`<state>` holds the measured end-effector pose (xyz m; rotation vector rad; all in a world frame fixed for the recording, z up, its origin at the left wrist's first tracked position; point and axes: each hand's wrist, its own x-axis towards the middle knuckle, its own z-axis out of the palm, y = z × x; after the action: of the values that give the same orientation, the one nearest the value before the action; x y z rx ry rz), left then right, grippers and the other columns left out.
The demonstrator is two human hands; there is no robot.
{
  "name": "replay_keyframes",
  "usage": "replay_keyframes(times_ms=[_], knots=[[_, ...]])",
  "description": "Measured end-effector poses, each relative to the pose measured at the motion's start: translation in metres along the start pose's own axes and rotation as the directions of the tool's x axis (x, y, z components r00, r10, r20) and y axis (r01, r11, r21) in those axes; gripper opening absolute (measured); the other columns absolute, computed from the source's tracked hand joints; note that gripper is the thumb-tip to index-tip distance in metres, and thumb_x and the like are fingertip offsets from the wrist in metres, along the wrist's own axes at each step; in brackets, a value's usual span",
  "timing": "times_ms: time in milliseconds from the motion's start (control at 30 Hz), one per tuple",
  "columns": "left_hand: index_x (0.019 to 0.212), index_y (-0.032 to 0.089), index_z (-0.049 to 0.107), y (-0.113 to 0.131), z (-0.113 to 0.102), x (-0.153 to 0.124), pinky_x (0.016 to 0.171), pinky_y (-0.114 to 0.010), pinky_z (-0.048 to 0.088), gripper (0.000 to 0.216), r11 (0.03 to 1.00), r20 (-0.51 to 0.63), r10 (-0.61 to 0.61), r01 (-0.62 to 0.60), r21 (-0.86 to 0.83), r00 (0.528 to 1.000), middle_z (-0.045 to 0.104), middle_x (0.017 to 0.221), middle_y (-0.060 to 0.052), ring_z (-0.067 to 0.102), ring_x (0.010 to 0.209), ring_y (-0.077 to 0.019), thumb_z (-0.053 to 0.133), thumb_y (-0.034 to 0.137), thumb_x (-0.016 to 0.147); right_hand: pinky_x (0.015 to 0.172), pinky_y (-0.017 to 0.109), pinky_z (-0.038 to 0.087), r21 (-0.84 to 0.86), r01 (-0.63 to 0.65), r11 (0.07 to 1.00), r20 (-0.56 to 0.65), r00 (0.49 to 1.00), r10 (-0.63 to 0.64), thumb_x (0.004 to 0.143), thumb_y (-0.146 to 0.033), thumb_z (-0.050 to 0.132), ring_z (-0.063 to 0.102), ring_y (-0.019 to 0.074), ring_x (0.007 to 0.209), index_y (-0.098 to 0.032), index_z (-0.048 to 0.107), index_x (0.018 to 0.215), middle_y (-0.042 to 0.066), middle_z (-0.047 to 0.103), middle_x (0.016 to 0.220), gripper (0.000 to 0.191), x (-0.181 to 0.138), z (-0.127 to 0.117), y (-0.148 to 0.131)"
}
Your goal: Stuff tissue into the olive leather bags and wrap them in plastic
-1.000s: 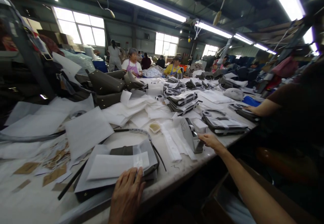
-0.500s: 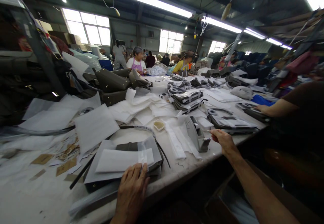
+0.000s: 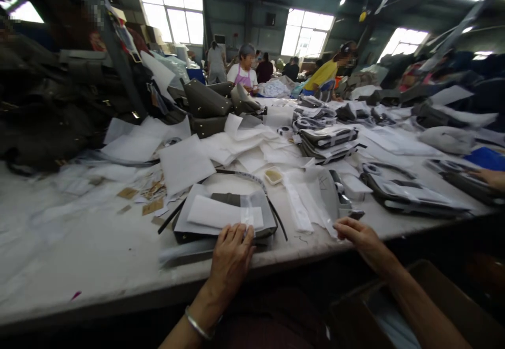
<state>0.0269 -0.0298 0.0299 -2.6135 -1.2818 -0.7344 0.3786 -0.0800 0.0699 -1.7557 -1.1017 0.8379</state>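
Observation:
A dark grey handbag [image 3: 268, 230] lies flat in front of me, its long strap looped behind it. White foam sheets [image 3: 213, 215] cover its front, with a band of clear tape [image 3: 247, 209] across them. My left hand [image 3: 233, 249] rests on the bag's near edge, fingers laid out over the sheet and tape end. My right hand [image 3: 357, 233] is closed in a pinch on a strip of clear tape [image 3: 330, 227], just in front of the grey tape dispenser [image 3: 333, 191]. The dispenser stands right of the bag, partly behind my right hand.
A small dish [image 3: 273, 176] sits behind the bag. Loose foam sheets [image 3: 252, 146] and brown tags [image 3: 153, 207] lie to the left and back. Wrapped bags [image 3: 410, 191] are on the right, near a co-worker's hand [image 3: 489, 178]. The table edge [image 3: 303, 257] runs close before me.
My view has swung right and down. My right hand has come from the dispenser's front toward the bag, with tape in its pinch. My left hand stays on the bag.

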Motion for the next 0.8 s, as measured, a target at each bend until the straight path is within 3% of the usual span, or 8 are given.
replay_keyframes(times_ms=[67,100,200,333,433,567,800], knots=[[0.127,0.02,0.056,0.001,-0.002,0.0,0.106,-0.046,0.039,0.039,1.0,0.027,-0.022,0.022,-0.009,0.999,0.065,0.12,-0.007,0.057,0.115,-0.0244,0.06,0.021,0.089,0.064,0.028,0.042,-0.04,0.076,0.996,0.245,0.967,-0.063,0.071,-0.049,0.07,0.051,0.0154,0.065,-0.018,0.065,0.066,0.001,0.058,0.063,0.032,0.003,0.021,-0.042],[0.128,0.02,0.055,0.002,-0.002,-0.001,0.107,-0.046,0.038,0.04,0.999,0.039,-0.03,0.031,-0.014,0.999,0.064,0.121,-0.007,0.056,0.116,-0.0246,0.06,0.022,0.089,0.063,0.027,0.041,-0.059,0.095,0.994,0.379,0.923,-0.066,0.071,-0.047,0.071,0.051,0.0153,0.064,-0.018,0.065,0.067,0.001,0.058,0.063,0.03,0.005,0.034,-0.064],[0.131,0.019,0.052,0.003,-0.001,-0.002,0.109,-0.047,0.036,0.042,0.998,0.059,-0.048,0.05,-0.029,0.997,0.062,0.124,-0.008,0.054,0.119,-0.0245,0.059,0.023,0.09,0.06,0.025,0.039,-0.101,0.184,0.978,0.675,0.734,-0.069,0.074,-0.044,0.068,0.049,0.0136,0.064,-0.017,0.066,0.073,0.0,0.059,0.067,0.027,0.015,0.076,-0.118],[0.133,0.02,0.05,0.003,0.002,-0.004,0.11,-0.047,0.035,0.043,0.997,0.052,-0.042,0.045,-0.055,0.998,0.061,0.126,-0.008,0.054,0.12,-0.0247,0.058,0.024,0.091,0.058,0.022,0.038,-0.155,0.366,0.917,0.89,0.456,-0.032,0.076,-0.042,0.067,0.049,0.0113,0.063,-0.016,0.066,0.076,-0.002,0.059,0.067,0.026,0.034,0.126,-0.157],[0.131,0.021,0.052,0.003,0.005,-0.005,0.111,-0.047,0.033,0.04,0.996,0.043,-0.047,0.05,-0.072,0.998,0.061,0.126,-0.008,0.053,0.121,-0.0249,0.057,0.026,0.092,0.054,0.02,0.035,-0.227,0.537,0.812,0.949,0.309,0.061,0.075,-0.04,0.069,0.049,0.0097,0.06,-0.016,0.067,0.076,-0.004,0.058,0.064,0.024,0.05,0.154,-0.169],[0.133,0.022,0.052,0.002,0.005,-0.006,0.112,-0.047,0.033,0.042,0.995,0.065,-0.052,0.058,-0.08,0.996,0.059,0.128,-0.009,0.051,0.123,-0.0253,0.056,0.027,0.092,0.054,0.02,0.035,-0.308,0.68,0.665,0.951,0.227,0.208,0.072,-0.037,0.073,0.052,0.0095,0.061,-0.018,0.071,0.077,-0.006,0.061,0.064,0.02,0.069,0.184,-0.175],[0.135,0.023,0.051,0.003,0.003,-0.005,0.111,-0.047,0.035,0.041,0.995,0.066,-0.064,0.068,-0.069,0.996,0.059,0.128,-0.012,0.052,0.124,-0.0252,0.051,0.025,0.094,0.054,0.02,0.036,-0.377,0.807,0.454,0.911,0.234,0.34,0.066,-0.028,0.075,0.056,0.011,0.062,-0.02,0.073,0.077,-0.006,0.065,0.066,0.013,0.077,0.221,-0.179]])
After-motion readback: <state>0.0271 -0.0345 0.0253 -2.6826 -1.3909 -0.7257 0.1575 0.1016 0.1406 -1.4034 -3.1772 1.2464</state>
